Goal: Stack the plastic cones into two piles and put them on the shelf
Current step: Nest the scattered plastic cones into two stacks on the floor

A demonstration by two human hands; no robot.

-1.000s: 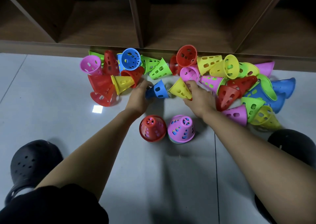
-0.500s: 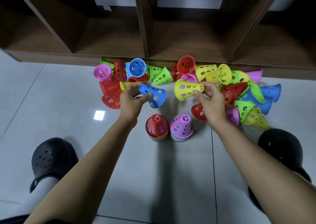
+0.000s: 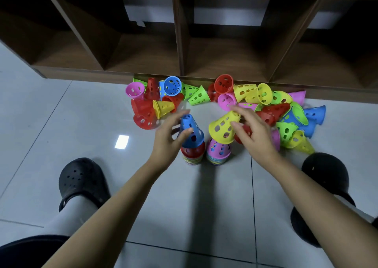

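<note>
Yellow cone (image 3: 224, 127) tilted over pile (image 3: 218, 154), shelf (image 3: 81, 74) beyond

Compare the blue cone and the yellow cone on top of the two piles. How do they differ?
The blue cone is upright; the yellow cone leans, tip to the right. The blue cone sits squarely on the left pile; the yellow cone rests askew on the right pile, not pushed down. Both have holes in their walls.
</note>
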